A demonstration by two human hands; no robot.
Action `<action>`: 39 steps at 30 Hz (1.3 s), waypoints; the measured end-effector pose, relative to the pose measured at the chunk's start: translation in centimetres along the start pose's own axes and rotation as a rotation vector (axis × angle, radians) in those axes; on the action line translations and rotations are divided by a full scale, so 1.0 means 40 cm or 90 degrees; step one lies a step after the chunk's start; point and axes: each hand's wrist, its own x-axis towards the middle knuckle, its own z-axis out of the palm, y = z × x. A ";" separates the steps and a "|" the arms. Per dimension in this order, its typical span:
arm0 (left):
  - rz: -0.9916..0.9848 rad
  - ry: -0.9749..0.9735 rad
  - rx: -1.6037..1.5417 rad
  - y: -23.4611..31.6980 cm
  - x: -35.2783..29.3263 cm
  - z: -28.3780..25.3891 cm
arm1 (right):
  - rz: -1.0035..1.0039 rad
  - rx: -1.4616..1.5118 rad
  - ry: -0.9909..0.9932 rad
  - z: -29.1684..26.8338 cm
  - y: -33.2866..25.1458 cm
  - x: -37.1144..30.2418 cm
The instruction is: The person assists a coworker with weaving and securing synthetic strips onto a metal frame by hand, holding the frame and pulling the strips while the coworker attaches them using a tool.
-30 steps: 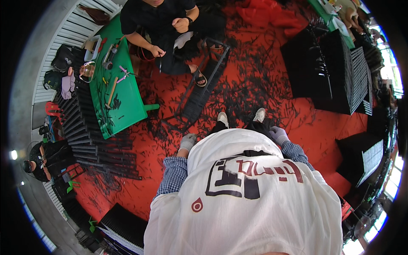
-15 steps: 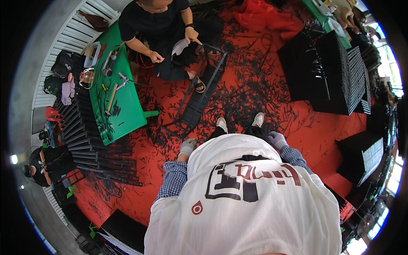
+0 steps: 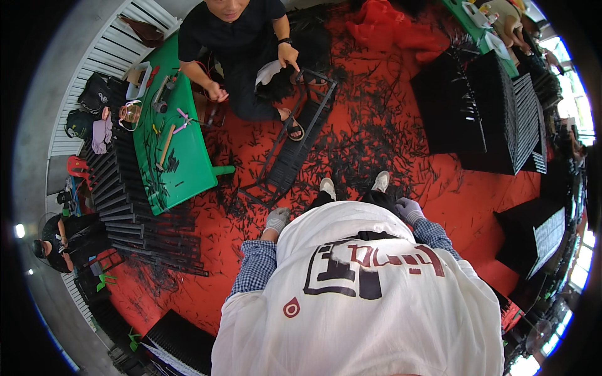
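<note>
My left hand, in a pale grey knit glove, hangs beside the hem of my white shirt. On the other side, my right hand wears a similar glove and rests by my black trousers. Nothing shows in either hand, and their fingers look loosely extended, partly turned from view. Ahead on the floor lies a black metal frame, long and tilted, apart from both hands. A seated co-worker in black points one finger at its far end.
Black strips litter the red floor. At left stands a green table with a hammer and pliers, beside stacked black frames. Black stacked panels rise at right; red cloth lies at the back.
The co-worker's head has lifted, and their hand near the table has moved slightly left and down. The pointing hand has shifted a little. My own hands have barely moved.
</note>
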 end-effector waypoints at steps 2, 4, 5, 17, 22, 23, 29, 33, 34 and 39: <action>-0.001 -0.024 -0.041 -0.008 0.024 -0.004 | -0.003 0.009 0.009 -0.013 -0.005 0.006; -0.003 -0.052 -0.079 -0.013 0.036 0.000 | 0.015 0.030 0.011 -0.015 -0.003 -0.004; -0.009 -0.033 -0.085 -0.019 0.044 0.006 | 0.016 0.029 0.013 -0.019 -0.005 -0.005; 0.008 -0.022 -0.022 -0.006 0.096 0.051 | 0.005 -0.005 0.023 -0.066 0.056 0.012; 0.016 0.017 -0.088 -0.019 0.034 0.083 | -0.021 -0.015 -0.006 -0.125 0.074 0.071; -0.005 0.033 -0.071 0.007 -0.007 0.096 | -0.015 -0.011 -0.012 -0.140 0.072 0.086; -0.058 0.072 -0.117 0.044 -0.152 0.201 | -0.055 -0.015 -0.037 -0.215 0.084 0.140; -0.056 0.082 -0.097 0.074 -0.210 0.281 | -0.068 0.017 -0.074 -0.243 0.151 0.161; -0.048 0.075 -0.137 0.078 -0.217 0.304 | -0.088 0.001 -0.058 -0.250 0.174 0.161; -0.039 0.053 -0.243 0.039 -0.189 0.410 | -0.085 -0.077 -0.055 -0.294 0.293 0.174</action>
